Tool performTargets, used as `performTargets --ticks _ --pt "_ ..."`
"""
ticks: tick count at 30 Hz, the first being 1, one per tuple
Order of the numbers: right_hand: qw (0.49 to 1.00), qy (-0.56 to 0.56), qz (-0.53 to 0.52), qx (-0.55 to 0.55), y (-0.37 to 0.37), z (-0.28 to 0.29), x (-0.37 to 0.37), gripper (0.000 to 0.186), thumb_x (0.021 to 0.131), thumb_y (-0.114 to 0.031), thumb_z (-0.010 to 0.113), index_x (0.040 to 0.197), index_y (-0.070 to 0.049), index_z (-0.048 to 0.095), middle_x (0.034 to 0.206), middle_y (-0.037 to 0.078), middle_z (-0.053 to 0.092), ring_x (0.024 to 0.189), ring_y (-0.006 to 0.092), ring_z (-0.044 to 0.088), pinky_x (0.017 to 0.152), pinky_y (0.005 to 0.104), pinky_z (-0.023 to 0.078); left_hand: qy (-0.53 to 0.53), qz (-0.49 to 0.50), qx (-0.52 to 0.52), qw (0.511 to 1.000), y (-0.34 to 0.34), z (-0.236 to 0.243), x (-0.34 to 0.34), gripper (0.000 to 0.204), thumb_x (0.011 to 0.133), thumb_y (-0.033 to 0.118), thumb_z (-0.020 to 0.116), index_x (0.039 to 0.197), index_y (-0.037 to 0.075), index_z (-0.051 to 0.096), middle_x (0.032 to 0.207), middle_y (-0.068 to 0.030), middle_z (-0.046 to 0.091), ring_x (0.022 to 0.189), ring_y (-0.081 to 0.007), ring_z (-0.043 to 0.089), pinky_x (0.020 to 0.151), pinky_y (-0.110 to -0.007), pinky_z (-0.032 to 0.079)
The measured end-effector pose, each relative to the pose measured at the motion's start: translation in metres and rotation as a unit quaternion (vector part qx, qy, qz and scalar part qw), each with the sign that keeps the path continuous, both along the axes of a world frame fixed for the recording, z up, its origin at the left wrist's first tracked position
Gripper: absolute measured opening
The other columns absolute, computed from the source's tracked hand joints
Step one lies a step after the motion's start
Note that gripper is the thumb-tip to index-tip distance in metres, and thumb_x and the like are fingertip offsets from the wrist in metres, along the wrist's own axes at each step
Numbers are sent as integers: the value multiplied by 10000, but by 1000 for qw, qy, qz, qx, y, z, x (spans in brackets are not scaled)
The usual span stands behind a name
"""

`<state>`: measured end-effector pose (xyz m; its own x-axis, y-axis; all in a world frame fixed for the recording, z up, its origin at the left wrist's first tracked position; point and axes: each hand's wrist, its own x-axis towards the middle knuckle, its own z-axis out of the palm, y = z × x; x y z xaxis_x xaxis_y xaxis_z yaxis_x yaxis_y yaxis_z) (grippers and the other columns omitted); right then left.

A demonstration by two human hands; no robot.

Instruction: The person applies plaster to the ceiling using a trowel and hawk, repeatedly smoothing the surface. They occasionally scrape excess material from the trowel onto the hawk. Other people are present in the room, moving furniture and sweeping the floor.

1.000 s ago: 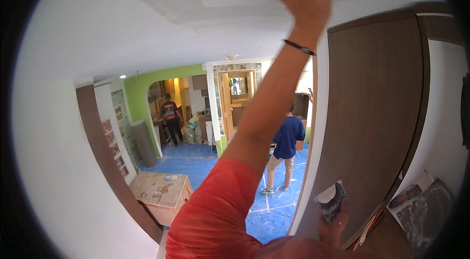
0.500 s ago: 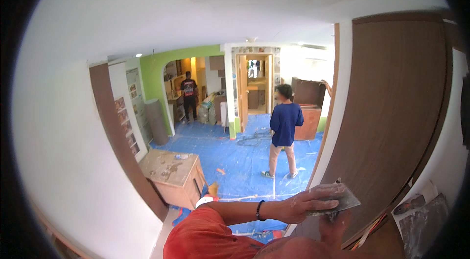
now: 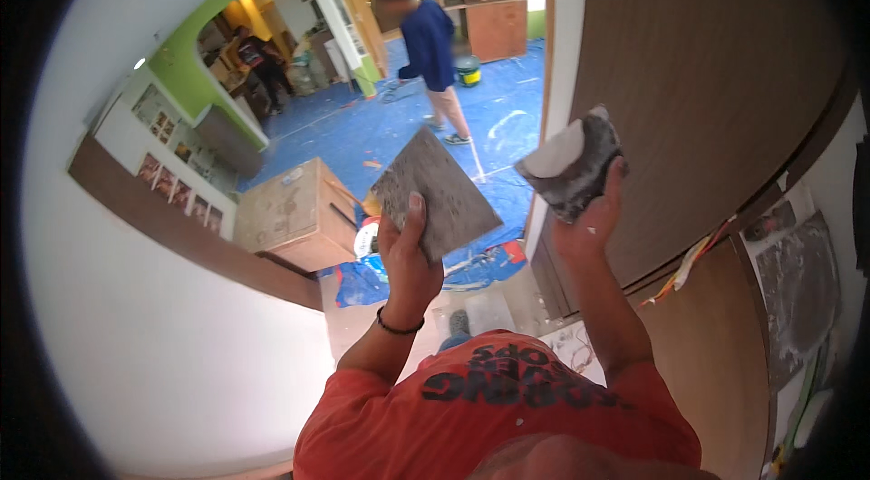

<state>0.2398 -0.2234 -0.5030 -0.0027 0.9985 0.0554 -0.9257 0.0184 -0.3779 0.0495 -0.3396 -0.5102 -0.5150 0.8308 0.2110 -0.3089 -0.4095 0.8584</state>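
My left hand [image 3: 412, 253], with a dark beaded bracelet at the wrist, grips a flat, square grey putty blade [image 3: 453, 199]. The thumb lies across its face, which is streaked with residue. At the right, my right hand [image 3: 594, 217] is closed round the lower edge of a dark, smeared plate [image 3: 594, 164]. A smooth mound of white putty [image 3: 555, 152] sits on that plate. Both tools are held up apart from each other in front of my chest. The fingers behind them are mostly hidden.
A tall brown wood panel [image 3: 698, 99] stands close at the right, with loose wires [image 3: 680, 276] by its lower edge. A dusty wooden cabinet [image 3: 290, 208] stands at left on blue sheeting [image 3: 317, 140]. A person in blue [image 3: 428, 45] is ahead; another person [image 3: 258, 63] is farther back.
My hands have separated: the left swung left with the blade, and the right now shows with the putty plate. My view has tipped downward. The person in blue has turned and stepped.
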Motion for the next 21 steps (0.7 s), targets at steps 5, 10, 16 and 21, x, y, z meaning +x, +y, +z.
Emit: performTargets --ticks 5,10,16,21 --pt "1000 -12 -2 5 -13 12 -23 602 1051 -490 474 1488 -81 409 1483 102 473 1348 273 476 1140 445 394 -51 -77 1 996 -11 34 22 298 1020 156 609 1270 -3 579 1146 -67 667 1027 -139 647 869 -299 534" --pt "997 -63 -31 5 -15 12 -38 582 1057 -477 472 1479 -79 415 1417 114 508 1311 267 503 1105 427 424 53 -67 -42 995 3 6 7 318 1013 161 623 1265 -30 591 1139 -72 685 993 -104 617 854 -287 505" --pt "688 -700 131 136 -18 11 -27 527 1090 -433 401 1215 37 603 1017 173 688 1035 290 661 920 413 493 46 27 -23 998 40 -7 -6 350 1008 175 621 1293 -24 579 1220 -98 657 1070 -151 623 896 -321 512" --pt "768 -626 30 130 -20 8 -25 616 1097 -484 342 1139 60 628 995 176 691 919 252 639 866 432 491 94 216 234 943 90 87 -61 450 1006 155 595 1416 9 481 1441 -135 516 1298 -253 542 1059 -399 479"
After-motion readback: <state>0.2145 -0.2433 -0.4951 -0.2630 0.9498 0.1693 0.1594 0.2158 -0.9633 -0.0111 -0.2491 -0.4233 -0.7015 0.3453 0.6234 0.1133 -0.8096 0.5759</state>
